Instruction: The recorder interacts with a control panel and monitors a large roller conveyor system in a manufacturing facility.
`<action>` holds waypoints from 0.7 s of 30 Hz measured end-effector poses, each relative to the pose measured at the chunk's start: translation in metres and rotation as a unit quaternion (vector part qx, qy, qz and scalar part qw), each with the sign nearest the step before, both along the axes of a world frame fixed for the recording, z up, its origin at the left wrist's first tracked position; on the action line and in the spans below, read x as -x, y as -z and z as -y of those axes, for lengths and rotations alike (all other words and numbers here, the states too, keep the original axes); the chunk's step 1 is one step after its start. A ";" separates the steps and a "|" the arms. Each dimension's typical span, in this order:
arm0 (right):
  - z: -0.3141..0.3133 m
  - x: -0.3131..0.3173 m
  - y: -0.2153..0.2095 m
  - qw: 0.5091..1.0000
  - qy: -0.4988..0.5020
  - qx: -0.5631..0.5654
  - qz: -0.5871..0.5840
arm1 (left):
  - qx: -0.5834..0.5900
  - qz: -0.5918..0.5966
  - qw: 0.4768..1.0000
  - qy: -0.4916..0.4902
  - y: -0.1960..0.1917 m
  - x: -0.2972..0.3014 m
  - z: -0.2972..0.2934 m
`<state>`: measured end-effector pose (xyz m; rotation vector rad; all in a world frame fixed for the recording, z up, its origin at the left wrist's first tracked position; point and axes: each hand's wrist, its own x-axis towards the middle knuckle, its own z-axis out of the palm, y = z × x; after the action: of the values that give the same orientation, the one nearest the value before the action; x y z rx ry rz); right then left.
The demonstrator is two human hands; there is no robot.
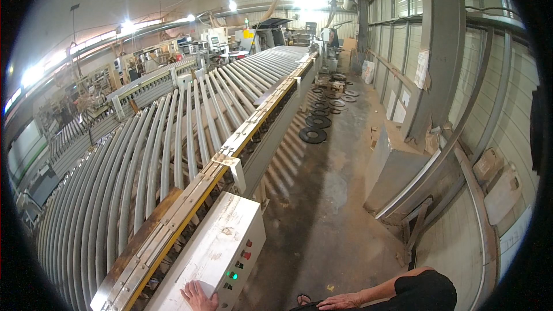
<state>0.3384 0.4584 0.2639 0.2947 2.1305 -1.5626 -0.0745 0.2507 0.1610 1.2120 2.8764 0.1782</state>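
Observation:
My left hand (199,297) lies on the top of a white metal control box (218,236), its fingers apart and nothing under them but the lid. On the box's side, just right of that hand, sit a lit green button (233,275) and several red and black knobs. My right hand (340,301) rests flat on my dark clothing (397,299) at the lower edge, its fingers stretched out and holding nothing. Beyond the box runs a long roller conveyor (155,138) with grey metal rollers.
A metal rail with a yellow strip (167,245) borders the conveyor. Along the floor (322,207) to the right lie several black rings (313,135). A grey pillar (438,52) and a pale panelled wall (472,98) stand at right. Machines fill the far left.

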 end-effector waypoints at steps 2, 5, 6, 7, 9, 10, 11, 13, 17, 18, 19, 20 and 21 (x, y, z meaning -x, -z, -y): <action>0.000 -0.003 0.003 1.000 -0.003 0.001 -0.004 | 0.000 -0.006 1.000 0.003 0.002 0.001 0.001; -0.003 -0.001 0.006 1.000 -0.009 0.005 -0.008 | 0.005 -0.007 1.000 0.005 0.002 0.001 0.000; -0.003 -0.002 0.007 1.000 -0.010 0.006 -0.011 | 0.007 -0.003 1.000 0.004 0.000 0.000 0.000; -0.003 -0.002 0.007 1.000 -0.012 0.007 -0.013 | 0.007 -0.003 1.000 0.004 -0.001 0.000 -0.001; -0.004 -0.001 0.009 1.000 -0.016 0.009 -0.017 | 0.015 0.007 1.000 0.000 -0.003 0.000 -0.001; -0.005 -0.003 0.011 1.000 -0.019 0.011 -0.019 | 0.017 0.007 1.000 -0.002 -0.004 -0.001 -0.001; -0.005 -0.003 0.011 0.999 -0.023 0.013 -0.021 | 0.018 0.009 1.000 -0.002 -0.006 -0.001 -0.001; -0.006 -0.009 0.017 0.999 -0.032 0.017 -0.024 | 0.022 0.013 1.000 -0.007 -0.005 -0.001 0.000; -0.010 -0.009 0.025 0.997 -0.056 0.030 -0.033 | 0.023 0.025 0.999 -0.008 0.002 0.003 0.001; -0.009 -0.008 0.028 0.997 -0.060 0.032 -0.036 | 0.009 0.024 1.000 -0.002 0.004 0.004 -0.001; -0.008 -0.009 0.038 0.997 -0.064 0.033 -0.037 | 0.009 0.023 1.000 -0.007 0.014 0.007 0.000; -0.007 -0.014 0.062 0.993 -0.075 0.001 -0.093 | -0.062 -0.022 0.998 0.007 0.029 0.010 0.002; -0.005 -0.020 0.089 0.985 -0.081 -0.030 -0.147 | -0.131 -0.066 0.989 0.025 0.038 0.011 0.002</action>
<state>0.3587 0.4638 0.1754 -0.0946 2.3596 -1.5260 -0.0857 0.2487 0.1234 1.3838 3.0049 0.5092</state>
